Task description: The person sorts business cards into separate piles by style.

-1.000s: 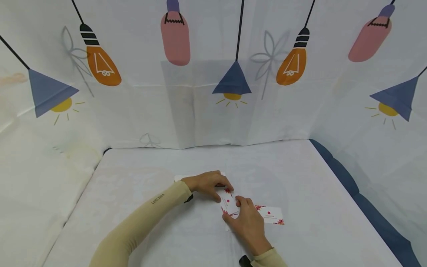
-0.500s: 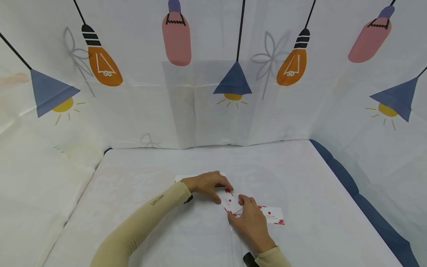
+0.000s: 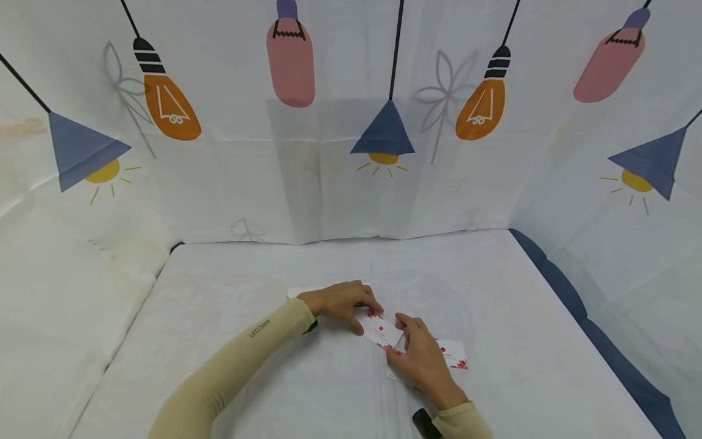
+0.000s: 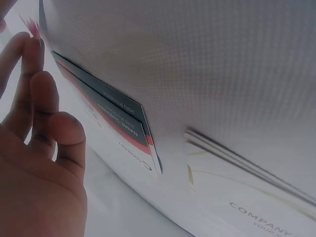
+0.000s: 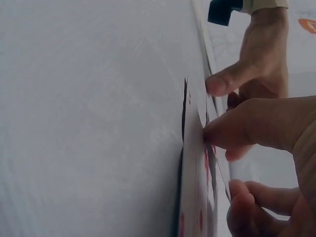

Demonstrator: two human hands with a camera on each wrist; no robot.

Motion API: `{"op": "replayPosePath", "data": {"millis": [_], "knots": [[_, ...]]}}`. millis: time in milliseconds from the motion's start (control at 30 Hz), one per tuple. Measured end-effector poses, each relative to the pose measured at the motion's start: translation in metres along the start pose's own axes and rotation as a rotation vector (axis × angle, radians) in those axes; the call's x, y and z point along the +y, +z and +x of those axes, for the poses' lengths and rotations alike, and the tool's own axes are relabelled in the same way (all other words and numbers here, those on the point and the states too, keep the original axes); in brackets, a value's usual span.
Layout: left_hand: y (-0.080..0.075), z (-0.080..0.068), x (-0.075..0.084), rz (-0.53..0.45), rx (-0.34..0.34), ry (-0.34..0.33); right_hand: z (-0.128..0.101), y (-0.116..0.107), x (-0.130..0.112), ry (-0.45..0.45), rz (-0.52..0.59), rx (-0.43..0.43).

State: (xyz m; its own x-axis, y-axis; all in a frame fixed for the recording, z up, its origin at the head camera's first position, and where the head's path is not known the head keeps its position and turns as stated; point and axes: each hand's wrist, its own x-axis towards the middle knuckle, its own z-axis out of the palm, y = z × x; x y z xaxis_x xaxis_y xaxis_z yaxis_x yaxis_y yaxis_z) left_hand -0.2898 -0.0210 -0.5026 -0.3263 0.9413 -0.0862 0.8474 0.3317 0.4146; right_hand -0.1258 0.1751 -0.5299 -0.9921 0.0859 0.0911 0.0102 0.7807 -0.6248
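Note:
My left hand [image 3: 345, 302] holds the upper end of a white business card [image 3: 380, 330] with red flowers and a red dot, thumb and index finger at its edges. My right hand [image 3: 425, 363] pinches at the lower right end, its thumb and index finger on either side. A white card corner [image 3: 392, 374] shows below the right thumb. Another red-flowered business card [image 3: 454, 353] lies flat, partly hidden behind the right hand. In the right wrist view, the thumb [image 5: 229, 131] presses on thin cards [image 5: 194, 168] seen nearly edge-on.
Dark-and-red business cards [image 4: 113, 111] lie overlapping near the left hand. White cards with gold lines [image 4: 247, 192] sit beside them, and a white card edge [image 3: 294, 292] shows behind the left wrist. A white cloth [image 3: 263, 378] covers the table; patterned sheets [image 3: 219, 177] surround it.
My right hand has moved slightly right, and the lower end of the flowered card has swung right with it. The white corner under the right hand has shifted the same way. My left hand stays put.

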Motion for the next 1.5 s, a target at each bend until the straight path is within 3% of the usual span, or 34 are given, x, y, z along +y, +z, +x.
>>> {"op": "replayPosePath", "data": {"millis": [200, 467, 767, 1067, 1367, 1500], "knots": [[0.001, 0.0, 0.001, -0.014, 0.005, -0.016, 0.002, -0.004, 0.004, 0.009, -0.003, -0.022], [0.002, -0.003, -0.002, -0.036, 0.035, -0.021, 0.006, -0.007, 0.012, 0.036, 0.099, -0.021], [0.0, -0.006, -0.003, -0.071, 0.138, -0.011, 0.009, -0.009, 0.016, 0.053, 0.166, -0.003], [0.0, -0.003, 0.002, -0.101, 0.223, -0.063, 0.018, -0.023, 0.018, 0.032, 0.158, 0.002], [-0.005, 0.011, 0.012, -0.137, 0.336, -0.098, 0.041, -0.049, 0.028, -0.064, 0.119, -0.009], [-0.009, 0.018, 0.011, -0.165, 0.348, -0.172, 0.059, -0.056, 0.037, -0.114, 0.107, -0.042]]}}
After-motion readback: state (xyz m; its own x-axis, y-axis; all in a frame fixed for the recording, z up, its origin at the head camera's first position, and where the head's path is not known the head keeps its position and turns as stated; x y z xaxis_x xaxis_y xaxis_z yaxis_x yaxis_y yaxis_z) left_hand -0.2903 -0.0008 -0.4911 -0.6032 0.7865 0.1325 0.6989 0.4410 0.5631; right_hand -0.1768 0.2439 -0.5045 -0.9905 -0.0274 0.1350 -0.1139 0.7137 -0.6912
